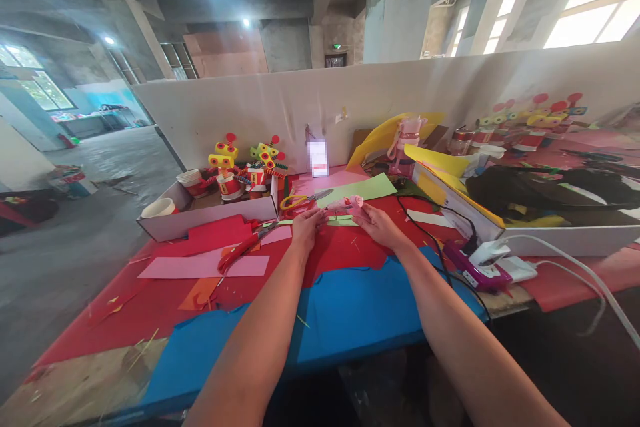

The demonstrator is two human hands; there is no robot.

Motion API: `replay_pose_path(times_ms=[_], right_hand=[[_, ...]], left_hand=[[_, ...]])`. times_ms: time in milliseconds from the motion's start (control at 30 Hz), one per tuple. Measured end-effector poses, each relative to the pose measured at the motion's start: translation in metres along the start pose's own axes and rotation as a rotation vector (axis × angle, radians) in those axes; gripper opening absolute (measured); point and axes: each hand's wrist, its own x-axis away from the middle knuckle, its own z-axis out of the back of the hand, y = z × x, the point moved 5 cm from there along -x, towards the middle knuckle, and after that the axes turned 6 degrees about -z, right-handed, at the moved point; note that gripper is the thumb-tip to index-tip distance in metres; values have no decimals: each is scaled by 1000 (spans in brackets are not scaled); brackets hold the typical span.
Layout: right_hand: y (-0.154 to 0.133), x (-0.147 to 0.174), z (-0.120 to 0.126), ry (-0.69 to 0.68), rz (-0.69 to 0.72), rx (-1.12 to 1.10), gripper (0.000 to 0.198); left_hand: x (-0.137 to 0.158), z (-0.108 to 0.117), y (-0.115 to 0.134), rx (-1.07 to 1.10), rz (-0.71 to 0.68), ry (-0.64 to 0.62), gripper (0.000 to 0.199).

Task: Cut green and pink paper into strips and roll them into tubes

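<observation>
My right hand [381, 225] pinches a small pink rolled piece [349, 203] over the red sheet [345, 247]; my left hand [306, 225] rests flat, fingers loose, holding nothing. The roll looks light and crushable, best held lightly mid-length

Table [75, 387]: blue sheet [350, 313], red paper [150, 307], box [200, 217].
</observation>
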Motion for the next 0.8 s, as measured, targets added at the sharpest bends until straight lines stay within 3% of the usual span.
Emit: replay_pose_path(times_ms=[333,800], right_hand=[[5,-1,-2,9,60,9,33],[7,-2,0,-10,37,48,28]], left_hand=[[3,-3,3,-27,-6,-12,29],[2,-1,2,-28,-10,0,31]])
